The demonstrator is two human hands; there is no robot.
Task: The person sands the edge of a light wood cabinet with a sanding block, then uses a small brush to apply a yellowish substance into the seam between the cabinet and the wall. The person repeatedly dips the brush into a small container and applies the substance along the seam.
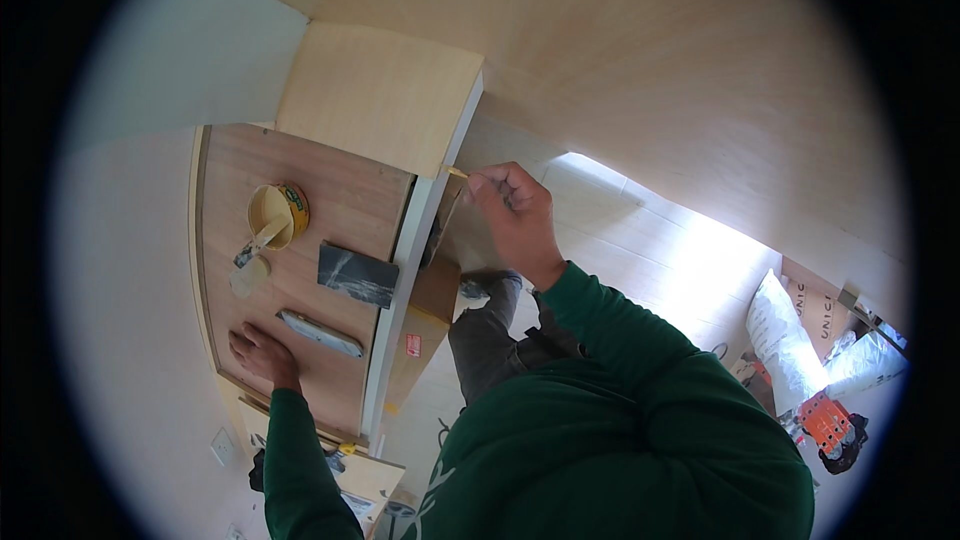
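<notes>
My right hand (513, 210) is raised at the pale wood panel's lower corner, fingertips pinched on a thin yellowish stick (457, 172) whose tip reaches the panel's white front edge. What kind of stick it is, I cannot make out. My left hand (262, 352) lies flat on the brown wooden surface (290, 290), fingers stretched out, holding nothing. Closest to it is a slim grey-blue oblong tool (320, 334). Farther off stands an open yellow tin (295, 208) of cream paste, with a smeared spatula (262, 240) leaning in it. A dark marbled tile (358, 275) lies near the front edge.
A round pale lid or patch (250, 278) lies beside the tin. The pale wood panel (380, 90) adjoins the surface's far end, and a large wooden panel (660, 70) spans the upper right. White bags (787, 340) and a cardboard box (815, 312) stand on the floor at right.
</notes>
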